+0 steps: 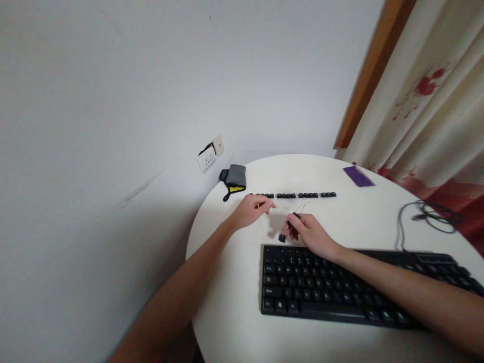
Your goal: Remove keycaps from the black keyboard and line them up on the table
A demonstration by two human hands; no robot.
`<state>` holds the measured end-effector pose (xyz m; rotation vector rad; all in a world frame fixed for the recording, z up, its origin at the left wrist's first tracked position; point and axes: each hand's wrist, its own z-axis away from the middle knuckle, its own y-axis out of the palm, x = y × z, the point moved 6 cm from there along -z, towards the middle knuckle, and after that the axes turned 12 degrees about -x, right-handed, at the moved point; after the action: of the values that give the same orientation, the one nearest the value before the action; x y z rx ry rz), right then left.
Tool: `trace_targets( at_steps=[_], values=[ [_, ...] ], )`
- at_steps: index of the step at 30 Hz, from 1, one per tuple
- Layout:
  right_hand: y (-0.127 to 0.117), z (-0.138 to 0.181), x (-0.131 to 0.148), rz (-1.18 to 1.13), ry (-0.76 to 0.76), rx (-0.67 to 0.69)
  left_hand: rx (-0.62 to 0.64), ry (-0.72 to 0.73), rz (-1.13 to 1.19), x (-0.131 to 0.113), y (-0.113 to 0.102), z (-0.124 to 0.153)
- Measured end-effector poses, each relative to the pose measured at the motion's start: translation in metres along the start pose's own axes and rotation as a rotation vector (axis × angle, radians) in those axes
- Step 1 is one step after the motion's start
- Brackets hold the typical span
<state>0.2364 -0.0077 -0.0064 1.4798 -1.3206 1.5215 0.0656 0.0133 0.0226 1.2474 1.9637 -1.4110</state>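
My right hand (308, 232) is closed around a keycap puller (296, 216) with a dark handle and thin wires sticking out beyond the fingers. At its lower end, a black keycap (282, 237) shows just above the keyboard's top left edge; whether the wires grip it I cannot tell. My left hand (252, 210) hovers over the table with fingers loosely bent and apart, holding nothing. Just beyond it runs a row of black keycaps (286, 195) in small groups. The black keyboard (321, 308) lies in front, partly covered by my right forearm; its top left row lacks caps.
A grey cloth (237, 175) with a yellow lining and black loop lies at the back left. A purple packet (358, 176) is at the back right. The keyboard's cable (434, 217) is coiled on the right of the round white table (227, 282). Walls and curtain border it.
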Motion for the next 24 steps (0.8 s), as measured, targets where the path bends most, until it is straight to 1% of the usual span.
trace_targets(
  at_steps=[3, 4, 6, 9, 12, 17, 20, 24],
  values=[
    [-0.022, -0.011, -0.006, -0.067, -0.003, -0.258, 0.073, -0.017, 0.136, -0.006, 0.017, 0.003],
    [-0.027, -0.014, -0.008, -0.08, 0.006, -0.31, 0.084, -0.024, 0.158, -0.008, 0.022, 0.004],
    [-0.032, -0.016, -0.011, -0.107, 0.024, -0.357, 0.096, -0.022, 0.175, -0.012, 0.029, 0.006],
    [-0.033, -0.016, -0.01, -0.141, 0.014, -0.357, 0.097, 0.004, 0.188, -0.018, 0.037, 0.007],
    [-0.031, -0.016, -0.008, -0.159, 0.009, -0.357, 0.074, 0.023, 0.19, -0.019, 0.039, 0.008],
    [-0.026, -0.017, -0.016, -0.21, 0.097, -0.328, 0.033, 0.05, 0.156, -0.014, 0.042, 0.009],
    [-0.024, -0.018, -0.02, -0.208, 0.136, -0.301, 0.046, 0.117, 0.066, -0.017, 0.043, 0.01],
    [-0.026, -0.019, -0.023, -0.173, 0.143, -0.313, 0.075, 0.261, -0.133, -0.027, 0.044, 0.012]
  ],
)
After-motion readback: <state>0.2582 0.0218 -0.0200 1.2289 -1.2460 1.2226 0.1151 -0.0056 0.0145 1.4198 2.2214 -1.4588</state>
